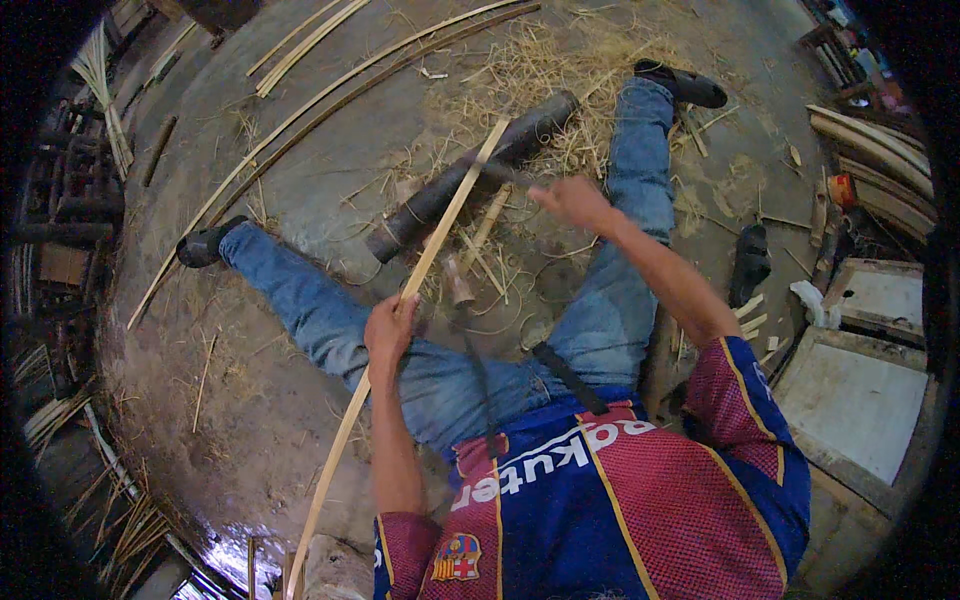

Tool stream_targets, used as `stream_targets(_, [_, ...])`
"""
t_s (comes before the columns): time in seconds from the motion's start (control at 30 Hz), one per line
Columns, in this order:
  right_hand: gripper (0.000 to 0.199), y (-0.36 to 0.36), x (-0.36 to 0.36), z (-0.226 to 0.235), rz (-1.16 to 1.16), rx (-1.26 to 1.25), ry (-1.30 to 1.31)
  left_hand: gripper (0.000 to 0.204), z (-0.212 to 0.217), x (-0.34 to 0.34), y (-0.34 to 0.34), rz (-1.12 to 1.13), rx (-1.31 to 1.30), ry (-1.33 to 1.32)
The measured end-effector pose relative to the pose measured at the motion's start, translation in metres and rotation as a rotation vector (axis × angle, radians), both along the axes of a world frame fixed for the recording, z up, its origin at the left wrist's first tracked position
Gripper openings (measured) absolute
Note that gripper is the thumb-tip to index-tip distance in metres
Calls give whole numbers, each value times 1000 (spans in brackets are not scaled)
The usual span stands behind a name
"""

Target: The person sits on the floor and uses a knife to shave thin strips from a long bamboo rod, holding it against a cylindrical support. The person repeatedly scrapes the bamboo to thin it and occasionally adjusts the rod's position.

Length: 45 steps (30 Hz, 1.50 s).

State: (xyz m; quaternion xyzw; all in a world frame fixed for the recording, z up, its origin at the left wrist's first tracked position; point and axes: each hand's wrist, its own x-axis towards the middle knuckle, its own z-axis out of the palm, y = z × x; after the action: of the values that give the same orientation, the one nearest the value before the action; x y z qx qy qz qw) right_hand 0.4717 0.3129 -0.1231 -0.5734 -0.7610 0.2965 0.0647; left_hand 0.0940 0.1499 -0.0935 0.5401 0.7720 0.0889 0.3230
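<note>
My left hand (390, 328) is closed around a long pale bamboo strip (436, 248), which runs from the lower left up across a dark round log (424, 215) lying between my legs. In my right hand (580, 204) is a knife, fingers wrapped round its handle. Its dark blade (510, 177), slightly blurred, points left toward the strip's upper part, just above the log. Whether the edge touches the strip I cannot tell. Below the log, a short cut piece of bamboo (457, 283) lies on the floor.
Thin shavings (535, 75) are heaped around the log's far end. Long strips (310, 95) lie curved across the floor at the far left. Split bamboo pieces (870, 150) and a pale framed panel (850, 400) sit at the right. Bundled sticks (115, 525) lie at lower left.
</note>
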Motion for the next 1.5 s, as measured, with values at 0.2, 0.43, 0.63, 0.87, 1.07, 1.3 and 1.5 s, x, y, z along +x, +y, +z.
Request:
stream_targets(0.2, [70,-23,-4,-5,131,76,60,40,8,21,-5,-40,119,133])
stream_targets(0.43, [73,1,-2,4,-56,20,6,46,14,17,-9,-43,103,115])
stream_targets(0.63, [75,3,3,-30,-149,208,-6,43,2,14,-5,-9,47,98])
stream_targets(0.87, [71,42,65,-57,-445,124,-10,44,-6,16,7,-110,96,60])
stream_targets(1.07, [65,-16,-12,-4,-406,106,10,41,2,5,28,-126,-9,-228])
stream_targets(1.3, [67,-36,-50,11,-273,5,16,54,15,42,73,-41,185,-365])
stream_targets(1.5, [72,-1,-11,-17,-388,72,5,38,28,-14,-8,-84,24,-40])
